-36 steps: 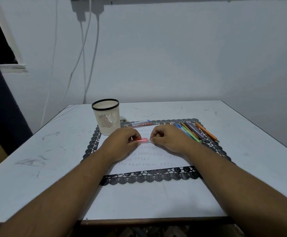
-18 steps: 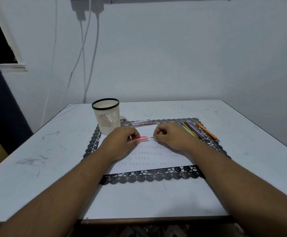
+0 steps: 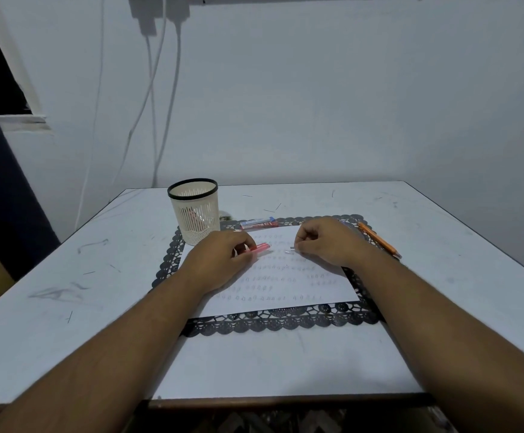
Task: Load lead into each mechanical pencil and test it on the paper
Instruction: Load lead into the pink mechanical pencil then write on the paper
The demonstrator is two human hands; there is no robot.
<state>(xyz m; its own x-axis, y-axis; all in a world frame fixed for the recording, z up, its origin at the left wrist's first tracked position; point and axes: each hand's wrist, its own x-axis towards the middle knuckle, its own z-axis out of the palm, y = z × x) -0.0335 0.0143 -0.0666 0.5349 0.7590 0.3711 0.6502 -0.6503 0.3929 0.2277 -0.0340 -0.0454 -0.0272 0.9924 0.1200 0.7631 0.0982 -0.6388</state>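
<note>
Two hands are working over the paper (image 3: 285,276), the left hand (image 3: 220,260) pinching the pink pencil (image 3: 259,248) and the right hand (image 3: 326,242) pinching its tiny cap (image 3: 292,247), which could be slipping away and getting lost.

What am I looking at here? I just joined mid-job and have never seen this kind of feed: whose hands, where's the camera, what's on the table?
The single view comes from a camera on a person's head, looking down at their two bare hands. The left hand grips a pink mechanical pencil. The right hand pinches a small clear piece, apparently pulled off it. Beneath lies the test paper with scribbles, on a black lace mat on a white table. Behind stand a mesh cup and a lead case; an orange pencil lies right.
</note>
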